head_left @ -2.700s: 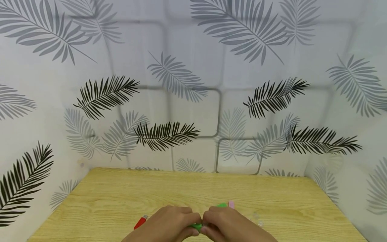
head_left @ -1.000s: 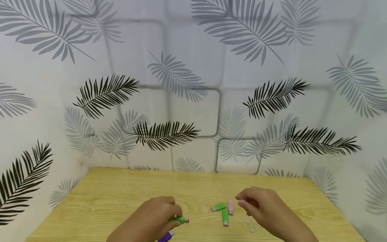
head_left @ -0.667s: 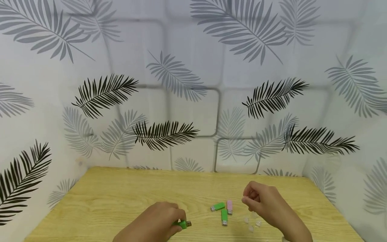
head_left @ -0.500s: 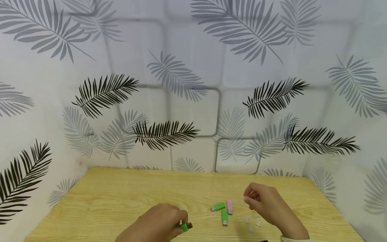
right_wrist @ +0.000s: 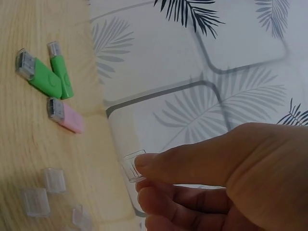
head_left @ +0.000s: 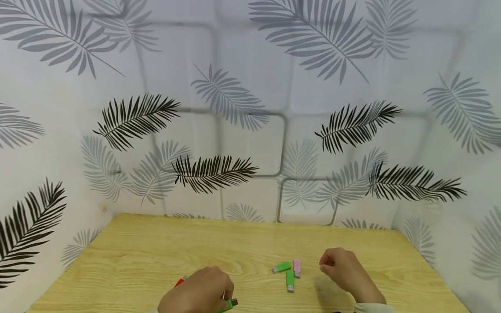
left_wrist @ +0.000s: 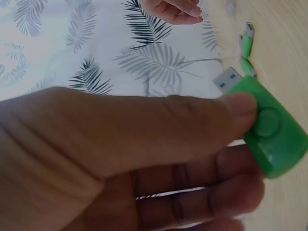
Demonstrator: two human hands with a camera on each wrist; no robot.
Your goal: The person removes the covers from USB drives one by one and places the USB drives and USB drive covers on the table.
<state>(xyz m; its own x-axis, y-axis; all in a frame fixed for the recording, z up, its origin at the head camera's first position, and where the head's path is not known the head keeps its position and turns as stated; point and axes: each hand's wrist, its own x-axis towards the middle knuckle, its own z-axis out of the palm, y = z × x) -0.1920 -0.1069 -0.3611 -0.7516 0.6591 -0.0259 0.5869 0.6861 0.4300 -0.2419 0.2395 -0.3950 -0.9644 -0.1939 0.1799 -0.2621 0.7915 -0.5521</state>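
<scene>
My left hand point(head_left: 199, 290) pinches a green USB flash drive point(left_wrist: 274, 127) between thumb and fingers, its bare metal plug point(left_wrist: 227, 79) sticking out. Off to the right, my right hand point(head_left: 346, 271) pinches a small clear plastic cap point(right_wrist: 133, 167) at the fingertips, raised above the loose caps. On the table between the hands lie two green flash drives point(head_left: 290, 280) and a pink flash drive point(head_left: 297, 266), close together. Clear caps cover their plugs in the right wrist view.
Several loose clear caps point(right_wrist: 55, 180) lie on the wooden table point(head_left: 156, 243) beneath the right hand. A red flash drive point(head_left: 180, 281) shows partly behind the left hand. A white wall covering point(head_left: 250, 195) with leaf prints rises behind the table.
The hands, earlier together at the green flash drive, have parted. The right hand has moved right and the left hand left and nearer the front edge, uncovering the drives between them.
</scene>
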